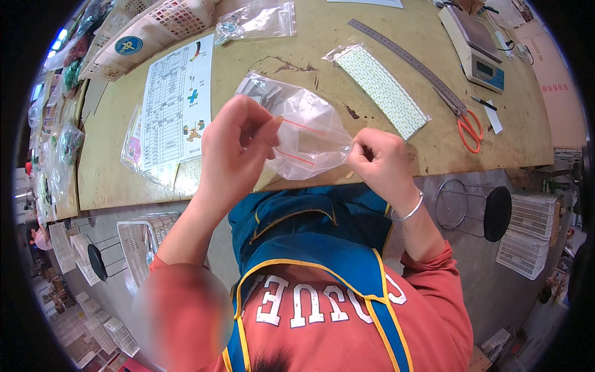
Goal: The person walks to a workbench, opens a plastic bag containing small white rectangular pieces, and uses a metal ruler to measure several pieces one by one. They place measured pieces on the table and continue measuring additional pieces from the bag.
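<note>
Between my hands, just above the table's near edge, is a clear plastic zip bag (320,111) with two red lines across it. My left hand (232,144) pinches the bag near the left ends of those lines. On the other side, my right hand (383,156) grips a gathered corner of the plastic between thumb and bent fingers. Grey flat pieces (262,90) show through the plastic at the bag's far left end. Beyond my right hand lies a wrapped pack of white strips with a green pattern (379,88).
A printed parts sheet (174,107) lies to the left, below a white plastic basket (153,32). Another zip bag (260,21) lies at the back. To the right are a steel ruler (404,60), orange-handled scissors (469,130), a pen (483,102) and a digital scale (474,51).
</note>
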The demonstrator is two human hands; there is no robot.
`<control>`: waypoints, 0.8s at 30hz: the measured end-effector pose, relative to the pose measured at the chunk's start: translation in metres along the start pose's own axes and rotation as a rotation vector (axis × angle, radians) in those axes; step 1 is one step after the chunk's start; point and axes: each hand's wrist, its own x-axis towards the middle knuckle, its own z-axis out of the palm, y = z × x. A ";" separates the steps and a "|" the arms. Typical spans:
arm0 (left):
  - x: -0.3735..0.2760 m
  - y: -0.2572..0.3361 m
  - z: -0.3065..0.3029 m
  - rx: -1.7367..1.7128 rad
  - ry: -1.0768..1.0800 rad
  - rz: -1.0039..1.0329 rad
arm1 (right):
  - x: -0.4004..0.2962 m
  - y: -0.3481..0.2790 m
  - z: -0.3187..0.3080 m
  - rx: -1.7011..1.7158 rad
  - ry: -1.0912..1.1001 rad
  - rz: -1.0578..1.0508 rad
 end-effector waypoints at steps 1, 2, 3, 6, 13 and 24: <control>0.001 0.005 -0.001 0.163 0.001 0.121 | -0.002 -0.009 -0.002 0.031 0.127 -0.086; 0.003 0.009 0.001 0.330 0.006 0.242 | -0.005 -0.019 -0.003 0.046 0.267 -0.144; 0.004 0.013 0.003 0.487 0.026 0.368 | -0.009 -0.028 -0.005 0.038 0.357 -0.190; 0.004 0.019 0.022 0.496 -0.043 0.530 | -0.008 -0.041 -0.006 0.074 0.203 -0.563; -0.010 0.011 0.052 0.425 -0.202 0.664 | 0.023 -0.001 0.017 0.040 -0.276 -0.444; 0.021 -0.076 -0.060 0.647 0.011 -0.036 | 0.078 -0.016 0.058 -0.262 -0.082 -0.692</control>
